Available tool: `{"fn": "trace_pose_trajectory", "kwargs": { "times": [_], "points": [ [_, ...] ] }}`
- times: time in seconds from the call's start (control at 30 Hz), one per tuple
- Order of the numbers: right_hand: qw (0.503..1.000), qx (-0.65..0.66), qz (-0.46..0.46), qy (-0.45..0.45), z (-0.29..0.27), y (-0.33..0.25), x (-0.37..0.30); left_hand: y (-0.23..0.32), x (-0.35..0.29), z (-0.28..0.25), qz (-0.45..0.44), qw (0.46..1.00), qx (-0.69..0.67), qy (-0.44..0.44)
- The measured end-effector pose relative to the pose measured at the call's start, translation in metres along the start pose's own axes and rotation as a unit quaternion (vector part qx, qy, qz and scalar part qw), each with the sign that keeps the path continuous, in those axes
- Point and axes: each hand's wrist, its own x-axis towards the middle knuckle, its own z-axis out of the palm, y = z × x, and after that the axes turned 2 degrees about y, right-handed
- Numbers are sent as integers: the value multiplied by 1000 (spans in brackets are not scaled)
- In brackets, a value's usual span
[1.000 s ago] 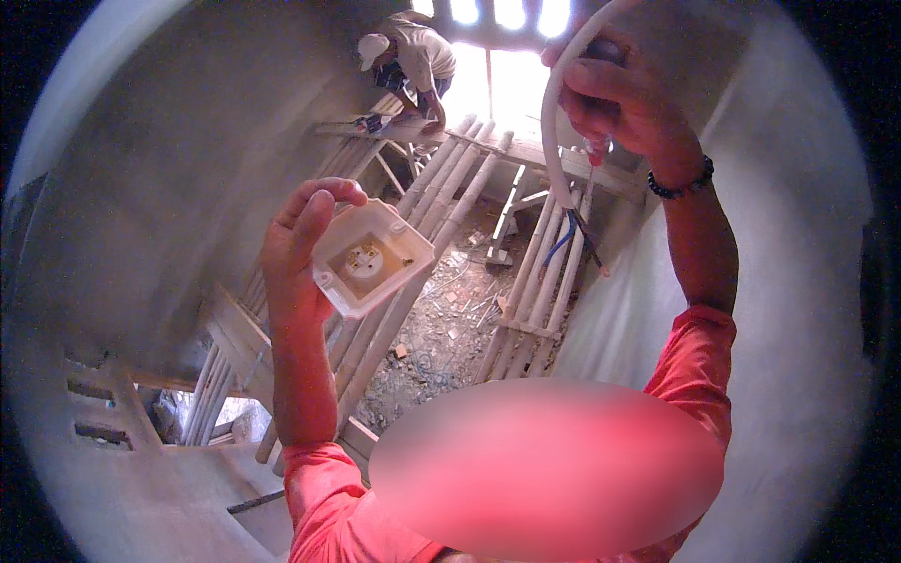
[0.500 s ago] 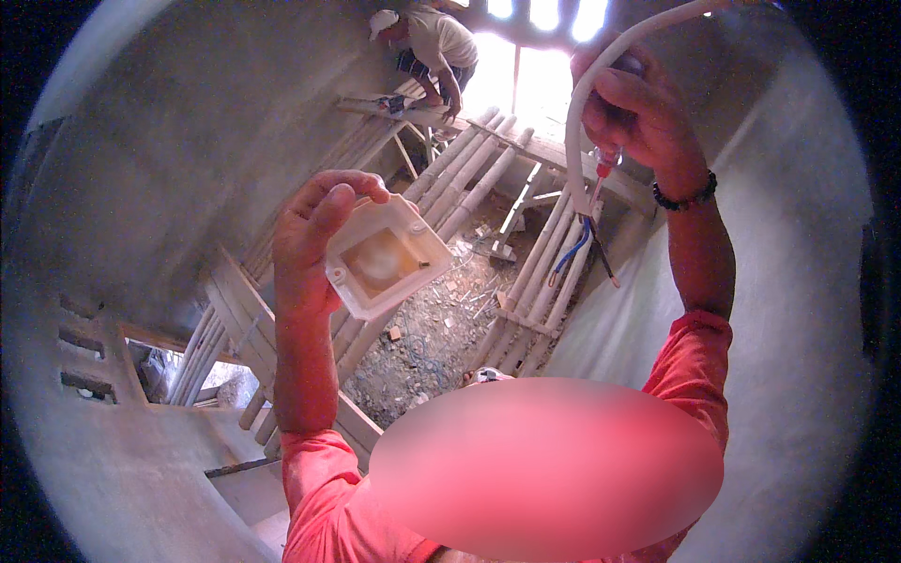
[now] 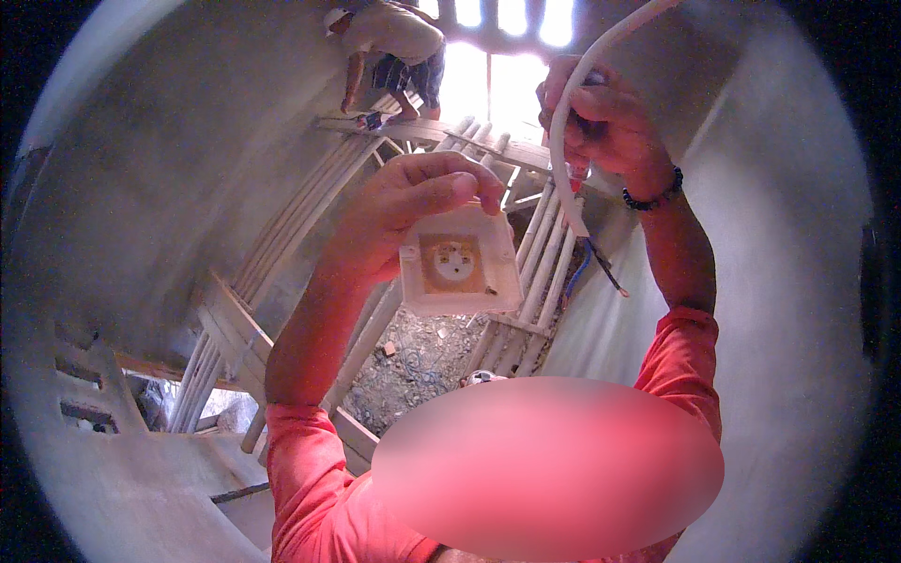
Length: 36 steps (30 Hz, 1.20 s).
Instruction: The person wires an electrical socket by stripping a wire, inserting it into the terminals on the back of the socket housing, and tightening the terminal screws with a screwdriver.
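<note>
My left hand (image 3: 404, 211) holds a white square wall socket (image 3: 457, 263) by its top edge, its round yellowish face turned toward me. My right hand (image 3: 605, 127) is raised higher and to the right, closed around a white electrical cable (image 3: 563, 159) that curves up out of view. The cable's stripped end (image 3: 601, 267) hangs below that hand, showing blue and dark wires just right of the socket. A dark bead bracelet (image 3: 657, 197) circles my right wrist. Both sleeves are red.
Bare grey plastered walls (image 3: 169, 188) close in on both sides. A wooden scaffold of poles (image 3: 535, 272) runs below, with rubble (image 3: 422, 361) on the ground. Another person (image 3: 394, 47) in a pale shirt and helmet bends over planks at the far end.
My left hand has brought the socket to the right and closer to the cable's end, turning its face more squarely toward me. The right hand with the cable has shifted slightly left.
</note>
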Motion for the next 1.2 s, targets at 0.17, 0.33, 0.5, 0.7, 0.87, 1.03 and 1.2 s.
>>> {"fn": "trace_pose_trajectory", "kwargs": {
  "times": [0.17,0.33,0.5,0.7,0.87,1.03,1.2],
  "points": [
    [998,-9,-24,53,-1,5,-16,-23,7,2,42,996,-47,-56],
    [996,-25,-32,83,-1,-4,-33,-37,2,-2,31,998,-31,-37],
    [993,-34,-46,101,8,-8,-44,-45,-7,-8,29,997,-50,-44],
    [995,-13,-61,79,10,0,-47,-50,-11,-8,69,994,-59,-68],
    [992,-35,-65,101,10,9,-54,-48,-10,-4,68,993,-57,-79],
    [984,-26,-36,172,7,21,-78,-50,-16,0,73,991,-73,-87],
    [957,-30,25,288,12,52,-111,-63,-22,-7,75,993,-71,-61]
  ]
}}
